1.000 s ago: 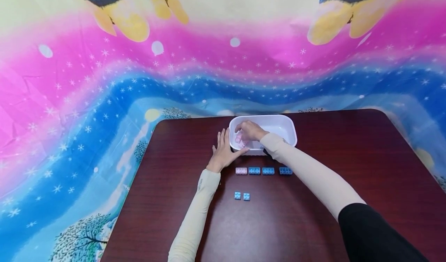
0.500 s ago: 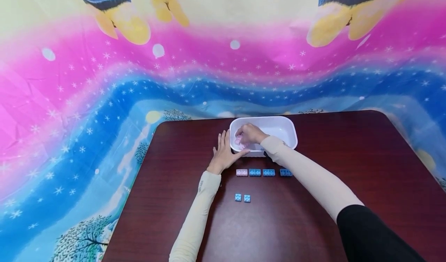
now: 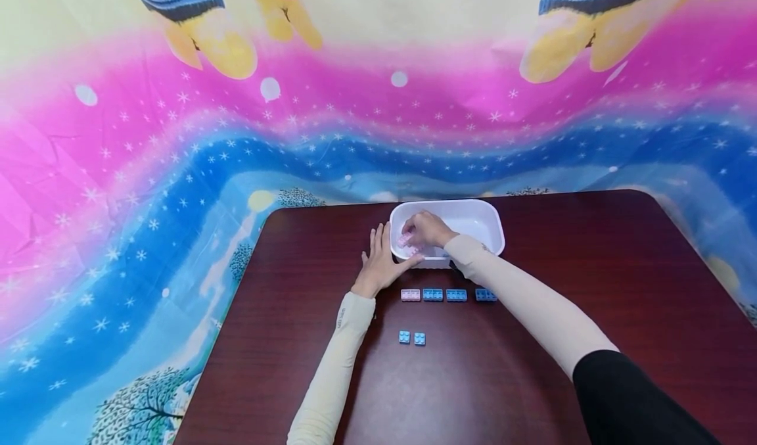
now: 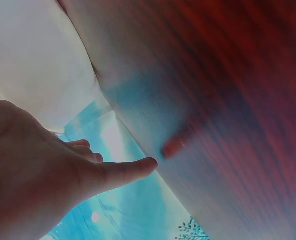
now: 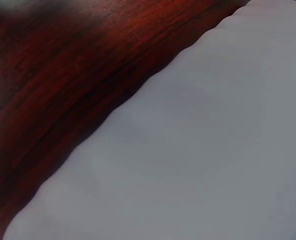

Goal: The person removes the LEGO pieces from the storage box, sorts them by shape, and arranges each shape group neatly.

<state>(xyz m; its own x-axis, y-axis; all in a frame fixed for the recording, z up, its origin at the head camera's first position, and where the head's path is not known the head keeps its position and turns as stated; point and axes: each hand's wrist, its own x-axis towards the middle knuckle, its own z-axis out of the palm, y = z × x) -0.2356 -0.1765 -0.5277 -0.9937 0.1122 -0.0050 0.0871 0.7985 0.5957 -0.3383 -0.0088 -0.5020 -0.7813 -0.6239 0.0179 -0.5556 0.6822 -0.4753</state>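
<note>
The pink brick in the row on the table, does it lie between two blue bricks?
No, the pink brick lies at the left end, with the row's visible blue bricks all to its right.

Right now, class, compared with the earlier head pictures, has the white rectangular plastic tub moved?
No: the tub sits at the same spot along the far edge of the dark red wood-grain table; the whole view merely shifted slightly.

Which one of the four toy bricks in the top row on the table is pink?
The pink toy brick is at the far left of that row; the other three are blue bricks.
</note>
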